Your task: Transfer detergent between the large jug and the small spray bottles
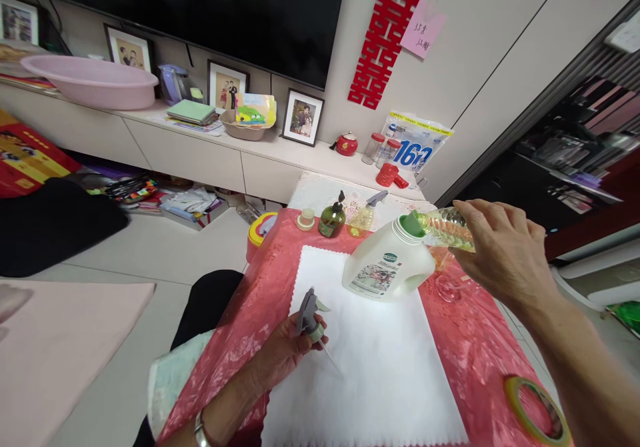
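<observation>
Tipped almost level, a clear bottle of yellowish liquid (443,227) is gripped by my right hand (505,250). Its neck meets the green spout (411,224) in the mouth of a large white detergent jug (385,270), which stands upright on a white scalloped mat (360,374). Whether liquid is flowing I cannot tell. My left hand (283,354) is closed around a grey and green trigger spray head (311,317), its thin tube pointing down over the mat.
Behind the mat stand a green pump bottle (331,220), another spray bottle (364,217) and a small cap (305,219). A tape roll (537,410) lies front right on the red plastic table cover (240,330). Beyond, a cabinet (200,147) holds frames and a pink basin (95,84).
</observation>
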Demonstrator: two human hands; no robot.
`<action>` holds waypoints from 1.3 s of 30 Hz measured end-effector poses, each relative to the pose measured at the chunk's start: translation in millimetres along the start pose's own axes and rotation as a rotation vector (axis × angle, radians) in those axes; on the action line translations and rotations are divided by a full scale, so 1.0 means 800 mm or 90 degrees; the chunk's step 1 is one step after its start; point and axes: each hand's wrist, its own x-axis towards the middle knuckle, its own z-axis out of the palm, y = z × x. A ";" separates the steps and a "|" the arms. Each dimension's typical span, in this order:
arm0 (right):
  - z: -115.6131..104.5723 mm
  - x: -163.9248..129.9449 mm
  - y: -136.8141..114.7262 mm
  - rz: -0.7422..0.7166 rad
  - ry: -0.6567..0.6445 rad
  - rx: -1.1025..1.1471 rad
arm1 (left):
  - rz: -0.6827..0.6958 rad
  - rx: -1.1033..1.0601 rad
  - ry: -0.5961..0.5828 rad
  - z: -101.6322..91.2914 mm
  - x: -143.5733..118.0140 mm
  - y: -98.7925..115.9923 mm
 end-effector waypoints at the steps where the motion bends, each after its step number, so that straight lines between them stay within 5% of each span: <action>1: -0.001 0.000 0.000 -0.001 0.000 -0.001 | 0.000 -0.002 -0.003 0.000 0.000 0.000; 25: 0.003 0.008 0.006 -0.053 0.065 -0.023 | -0.007 0.004 -0.006 -0.004 0.004 -0.003; 39: -0.009 0.014 0.003 -0.055 0.024 -0.052 | -0.005 0.005 -0.006 -0.003 0.003 -0.002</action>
